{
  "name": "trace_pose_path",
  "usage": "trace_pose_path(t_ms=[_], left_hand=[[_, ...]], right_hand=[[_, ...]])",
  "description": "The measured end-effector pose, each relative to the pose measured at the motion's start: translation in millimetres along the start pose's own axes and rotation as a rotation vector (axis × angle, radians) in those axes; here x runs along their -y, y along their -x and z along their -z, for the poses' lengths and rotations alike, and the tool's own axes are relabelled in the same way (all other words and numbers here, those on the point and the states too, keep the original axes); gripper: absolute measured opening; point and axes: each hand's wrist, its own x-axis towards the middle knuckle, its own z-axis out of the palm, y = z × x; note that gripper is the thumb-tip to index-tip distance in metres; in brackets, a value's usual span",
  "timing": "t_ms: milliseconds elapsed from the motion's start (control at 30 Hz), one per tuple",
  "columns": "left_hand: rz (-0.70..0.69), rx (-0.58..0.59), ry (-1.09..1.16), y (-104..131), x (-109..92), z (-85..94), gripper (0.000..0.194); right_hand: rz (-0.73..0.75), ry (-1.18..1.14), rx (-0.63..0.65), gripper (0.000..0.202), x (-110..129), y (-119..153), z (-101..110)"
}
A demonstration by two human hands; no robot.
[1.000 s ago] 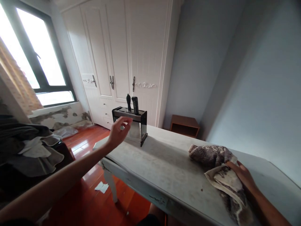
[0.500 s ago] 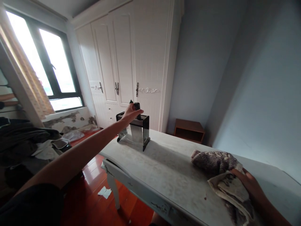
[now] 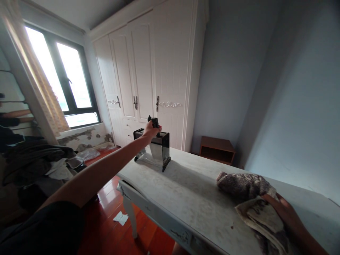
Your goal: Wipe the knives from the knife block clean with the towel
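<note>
Left hand (image 3: 151, 130) at frame centre, fingers closed round a black knife handle (image 3: 154, 122) sticking up from the knife block (image 3: 156, 150) at the table's (image 3: 186, 191) far end. Right hand (image 3: 288, 214), lower right, lies flat and open on a rag (image 3: 249, 193); grip looks loose, edge of frame cuts it off.

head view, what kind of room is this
Probably a bedroom in a home, in rough repair: a tall white wardrobe, a window with peeling wall below, red wood floor, and a worn white table.
</note>
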Motion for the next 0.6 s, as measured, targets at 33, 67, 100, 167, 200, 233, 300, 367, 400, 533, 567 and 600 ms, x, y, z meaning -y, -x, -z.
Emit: trace_pose_path(t_ms=[33,67,100,167,200,233,300,367,400,533,567,600], left_hand=[[0.002,-0.015,0.008,-2.1,-1.5,-0.1,0.028],[0.002,-0.026,0.015,-4.2,-3.2,-0.2,0.028],[-0.001,-0.034,0.022,-6.4,-5.3,-0.2,0.028],[-0.013,-0.044,0.035,-10.5,-10.8,0.0,0.028],[-0.021,-0.048,0.042,-12.5,-14.3,0.2,0.028],[-0.03,-0.051,0.048,-14.2,-18.1,0.5,0.028],[-0.053,-0.066,0.058,-16.7,-26.8,0.8,0.029],[-0.087,-0.096,0.06,-17.6,-36.3,0.5,0.028],[-0.105,-0.114,0.06,-17.6,-41.0,0.0,0.027],[-0.167,-0.163,0.06,-17.0,-57.8,-3.0,0.024],[-0.179,-0.164,0.059,-17.2,-61.4,-3.4,0.024],[-0.189,-0.163,0.059,-17.7,-64.9,-3.5,0.024]], right_hand=[[-0.028,-0.005,0.004,0.062,0.6,-0.2,0.1],[-0.061,-0.011,0.011,0.063,0.9,-0.7,0.3],[-0.087,-0.014,0.023,0.065,0.7,-1.5,0.6],[-0.082,-0.012,0.026,0.065,-1.0,-4.3,1.4],[-0.075,-0.015,0.033,0.064,-2.6,-6.2,1.8],[-0.066,-0.021,0.04,0.063,-4.5,-8.4,2.2],[-0.05,-0.034,0.056,0.06,-8.3,-12.6,2.6],[-0.06,-0.04,0.07,0.06,-10.8,-16.0,2.7],[-0.066,-0.043,0.068,0.06,-11.4,-17.2,2.6],[-0.059,-0.031,0.032,0.061,-12.1,-20.3,2.2],[-0.052,-0.019,0.023,0.061,-13.1,-21.4,2.3],[-0.041,-0.002,0.018,0.059,-14.5,-22.8,2.4]])
